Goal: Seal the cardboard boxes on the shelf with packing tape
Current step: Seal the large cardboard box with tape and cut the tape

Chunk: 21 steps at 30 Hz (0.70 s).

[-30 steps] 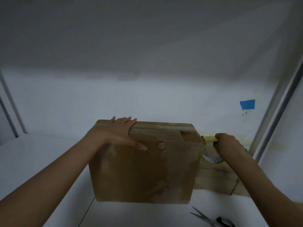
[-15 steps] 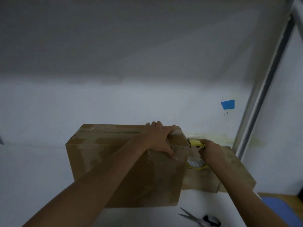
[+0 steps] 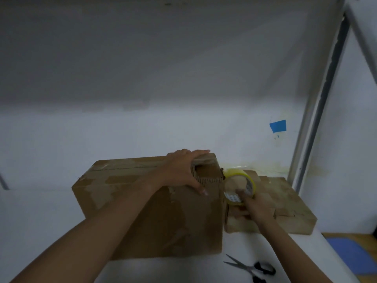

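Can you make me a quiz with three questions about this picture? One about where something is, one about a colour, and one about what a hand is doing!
1. Where are the scissors?
A. hanging on the wall
B. lying on the shelf
C. inside a box

2. What colour is the tape roll?
A. red
B. green
C. yellow

3. What is the left hand doing?
A. pressing on the big box
B. cutting tape
C. waving in the air

Answers:
1 B: they lie on the white surface, in front of the boxes.
2 C: its rim is bright yellow.
3 A: its fingers lie flat along the box's top, thumb down the front.
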### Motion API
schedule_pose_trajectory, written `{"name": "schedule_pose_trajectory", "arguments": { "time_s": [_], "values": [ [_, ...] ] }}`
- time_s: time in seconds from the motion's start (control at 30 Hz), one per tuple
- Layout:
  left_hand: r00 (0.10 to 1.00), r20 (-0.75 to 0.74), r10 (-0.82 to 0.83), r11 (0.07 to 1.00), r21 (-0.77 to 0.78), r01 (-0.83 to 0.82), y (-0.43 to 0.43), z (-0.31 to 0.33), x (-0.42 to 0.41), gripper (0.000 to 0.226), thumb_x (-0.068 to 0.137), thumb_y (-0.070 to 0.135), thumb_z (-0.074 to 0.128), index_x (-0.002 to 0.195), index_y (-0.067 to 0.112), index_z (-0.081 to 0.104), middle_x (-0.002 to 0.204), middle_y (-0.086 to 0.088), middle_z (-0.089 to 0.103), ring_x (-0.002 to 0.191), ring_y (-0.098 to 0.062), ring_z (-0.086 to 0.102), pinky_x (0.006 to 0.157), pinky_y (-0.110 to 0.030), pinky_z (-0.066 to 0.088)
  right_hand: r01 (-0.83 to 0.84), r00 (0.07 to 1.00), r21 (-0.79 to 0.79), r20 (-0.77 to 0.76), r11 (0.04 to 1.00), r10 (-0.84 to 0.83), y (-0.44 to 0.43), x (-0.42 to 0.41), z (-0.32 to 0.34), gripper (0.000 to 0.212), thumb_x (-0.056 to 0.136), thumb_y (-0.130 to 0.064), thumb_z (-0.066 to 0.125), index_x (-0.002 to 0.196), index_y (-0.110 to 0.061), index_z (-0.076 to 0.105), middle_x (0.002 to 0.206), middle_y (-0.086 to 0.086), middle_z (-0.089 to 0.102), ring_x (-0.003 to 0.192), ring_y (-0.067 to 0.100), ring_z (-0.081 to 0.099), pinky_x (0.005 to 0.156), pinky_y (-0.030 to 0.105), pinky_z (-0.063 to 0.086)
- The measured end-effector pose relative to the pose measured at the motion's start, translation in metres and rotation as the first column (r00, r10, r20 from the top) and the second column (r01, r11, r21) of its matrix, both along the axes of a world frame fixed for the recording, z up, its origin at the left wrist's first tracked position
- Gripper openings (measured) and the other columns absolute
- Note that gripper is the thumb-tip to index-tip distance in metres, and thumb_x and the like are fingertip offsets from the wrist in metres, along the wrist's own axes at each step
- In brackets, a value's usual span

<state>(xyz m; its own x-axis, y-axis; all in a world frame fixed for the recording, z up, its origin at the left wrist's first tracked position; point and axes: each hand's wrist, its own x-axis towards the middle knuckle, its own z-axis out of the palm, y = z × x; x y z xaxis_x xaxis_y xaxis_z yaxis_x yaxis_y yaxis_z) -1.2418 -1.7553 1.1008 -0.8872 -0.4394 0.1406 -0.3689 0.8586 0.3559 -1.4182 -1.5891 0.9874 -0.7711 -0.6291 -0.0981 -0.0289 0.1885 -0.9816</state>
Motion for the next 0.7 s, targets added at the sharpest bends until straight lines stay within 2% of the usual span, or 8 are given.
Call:
{"name": "schedule_pose_trajectory", "arguments": {
  "time_s": [0.1,0.2,0.3,0.4,0.47,0.53,0.6,0.7],
  "values": [
    [0.998,-0.06,0.014,1.0,0.023,-0.012,-0.006,0.014,0.017,0.119,0.04,0.076,0.082,0.143,0.06,0.025,0.138,0.007,0.047,0.127,-0.017,0.043,0.107,-0.044,0.041,-0.101,0.99,0.056,0.101,0.993,0.095,-0.009,0.016,0.005,0.047,0.085,-0.063,0.058,0.108,-0.022,0.059,0.1,0.009,0.068,0.089,0.025,0.066,0.076,0.047,0.059],
    [0.99,-0.142,0.02,0.997,0.081,-0.009,-0.011,0.026,0.041,0.116,0.042,0.067,0.088,0.142,0.06,0.03,0.136,0.013,0.048,0.126,-0.012,0.046,0.106,-0.042,0.044,-0.27,0.908,0.035,0.341,0.962,0.243,-0.021,0.028,0.003,0.094,0.05,-0.09,0.06,0.125,-0.035,0.05,0.123,0.009,0.057,0.111,0.032,0.056,0.085,0.054,0.052],
    [0.975,-0.221,0.03,0.993,0.115,-0.004,-0.013,0.03,0.059,0.114,0.043,0.061,0.092,0.141,0.06,0.033,0.136,0.016,0.047,0.126,-0.01,0.046,0.106,-0.04,0.045,-0.347,0.853,-0.025,0.407,0.938,0.327,-0.034,0.037,0.01,0.113,0.041,-0.09,0.065,0.139,-0.039,0.041,0.139,0.011,0.045,0.127,0.038,0.045,0.094,0.071,0.039],
    [0.956,-0.29,0.038,0.995,0.099,-0.009,-0.015,0.032,0.073,0.113,0.042,0.064,0.09,0.141,0.06,0.035,0.136,0.017,0.048,0.125,-0.008,0.047,0.105,-0.041,0.047,-0.462,0.831,-0.052,0.322,0.885,0.453,-0.037,0.042,0.017,0.122,0.035,-0.089,0.068,0.144,-0.044,0.034,0.15,0.0,0.037,0.139,0.03,0.033,0.102,0.069,0.034],
    [0.94,-0.338,0.042,0.994,0.107,-0.005,-0.019,0.036,0.084,0.111,0.043,0.061,0.091,0.14,0.058,0.037,0.137,0.019,0.049,0.126,-0.006,0.048,0.104,-0.041,0.048,-0.534,0.805,-0.054,0.273,0.843,0.527,-0.035,0.046,0.017,0.112,0.044,-0.087,0.069,0.143,-0.045,0.036,0.152,-0.008,0.035,0.143,0.025,0.029,0.107,0.064,0.033],
    [0.924,-0.38,0.048,0.989,0.146,0.009,-0.022,0.041,0.095,0.109,0.046,0.053,0.094,0.14,0.056,0.039,0.138,0.022,0.048,0.126,-0.003,0.049,0.104,-0.039,0.049,-0.514,0.825,-0.016,0.267,0.858,0.499,-0.036,0.049,0.011,0.099,0.055,-0.084,0.067,0.142,-0.043,0.04,0.148,-0.009,0.041,0.138,0.025,0.036,0.107,0.057,0.038],
    [0.912,-0.406,0.059,0.984,0.175,0.014,-0.023,0.046,0.104,0.107,0.046,0.052,0.094,0.138,0.057,0.041,0.139,0.023,0.048,0.126,-0.002,0.049,0.106,-0.038,0.048,-0.461,0.84,-0.044,0.301,0.886,0.452,-0.04,0.054,0.007,0.08,0.063,-0.079,0.065,0.132,-0.039,0.052,0.137,-0.008,0.052,0.126,0.025,0.05,0.101,0.051,0.048],
    [0.892,-0.446,0.075,0.981,0.193,0.013,-0.024,0.049,0.112,0.105,0.044,0.055,0.093,0.136,0.059,0.043,0.139,0.022,0.049,0.126,-0.004,0.05,0.105,-0.039,0.048,-0.397,0.856,-0.185,0.28,0.899,0.435,-0.049,0.063,0.012,0.047,0.087,-0.056,0.06,0.122,-0.025,0.064,0.116,-0.001,0.07,0.106,0.022,0.067,0.088,0.048,0.056]
  ]
}}
